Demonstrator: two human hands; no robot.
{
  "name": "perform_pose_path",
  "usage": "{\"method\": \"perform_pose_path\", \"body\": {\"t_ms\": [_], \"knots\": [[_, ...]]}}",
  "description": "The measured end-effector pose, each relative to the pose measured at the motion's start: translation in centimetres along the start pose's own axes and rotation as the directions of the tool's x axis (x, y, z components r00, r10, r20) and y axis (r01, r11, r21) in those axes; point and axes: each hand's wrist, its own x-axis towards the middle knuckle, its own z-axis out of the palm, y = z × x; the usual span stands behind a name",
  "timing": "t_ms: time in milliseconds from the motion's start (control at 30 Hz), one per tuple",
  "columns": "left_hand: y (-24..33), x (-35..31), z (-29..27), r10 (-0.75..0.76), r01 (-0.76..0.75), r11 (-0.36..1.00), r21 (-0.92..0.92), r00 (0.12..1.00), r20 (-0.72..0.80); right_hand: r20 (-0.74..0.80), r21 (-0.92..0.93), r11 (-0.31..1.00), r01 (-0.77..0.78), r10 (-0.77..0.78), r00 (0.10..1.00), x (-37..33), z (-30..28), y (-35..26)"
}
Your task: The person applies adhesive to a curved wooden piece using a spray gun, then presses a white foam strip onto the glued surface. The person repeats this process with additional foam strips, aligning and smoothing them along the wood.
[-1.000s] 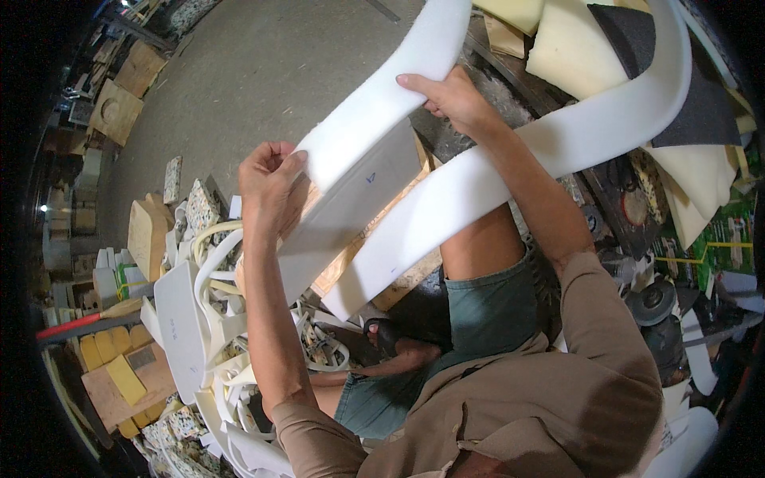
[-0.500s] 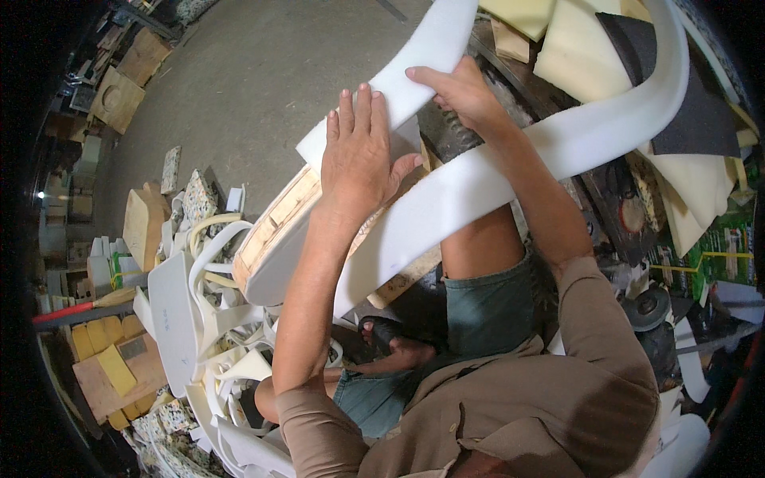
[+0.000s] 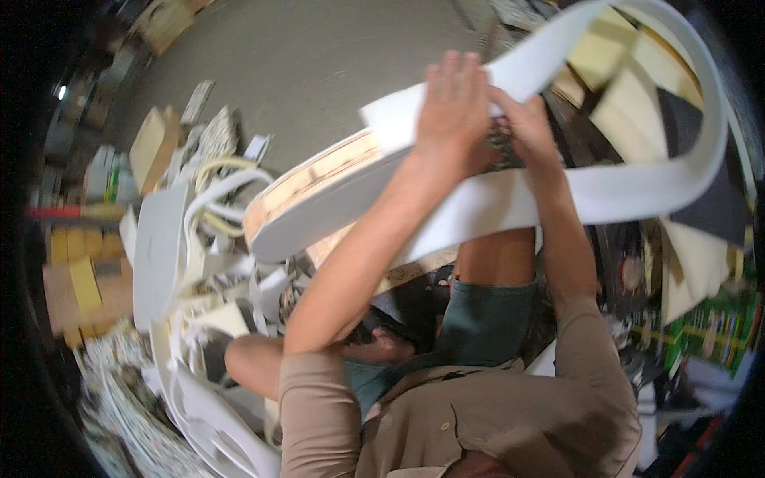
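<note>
A long white foam strip (image 3: 637, 193) runs along the top edge of a curved wooden frame (image 3: 319, 171) with a grey padded face (image 3: 319, 209). One end of the strip sits on the bare wood. From there it loops out to the right and comes back beneath my right forearm. My left hand (image 3: 454, 111) lies flat across the strip, fingers stretched out and pressing it onto the frame. Close beside it, my right hand (image 3: 527, 131) grips the strip's near edge, thumb up against the foam; its other fingers are partly hidden and blurred.
White and cream foam offcuts (image 3: 239, 279) pile up on the left around a light grey panel (image 3: 162, 247). Cream foam sheets (image 3: 633, 111) and a dark grey sheet (image 3: 701, 183) lie at the right. Grey floor (image 3: 319, 64) stretches beyond the frame.
The view has shifted. My left hand has moved right along the strip, away from its end. My right hand has come down closer to the left, and more strip lies along the frame.
</note>
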Motion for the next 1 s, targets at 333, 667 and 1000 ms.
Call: {"method": "perform_pose_path", "body": {"t_ms": [333,667,1000], "knots": [[0.1,-3.3,0.8,-0.380,0.383,0.923,0.021,0.920,-0.098,0.020,0.030,0.998,-0.048,0.047,0.999,0.3,-0.4,0.2],[-0.1,-4.1,0.4,-0.404,0.388,0.875,0.291,0.915,-0.003,0.152,0.208,0.957,-0.202,0.173,0.973,0.1,-2.0,0.6],[-3.1,-8.7,-3.9,-0.504,0.486,0.843,0.231,0.864,0.019,0.020,0.200,0.978,0.064,-0.069,0.997,4.0,-6.8,-4.1]]}}
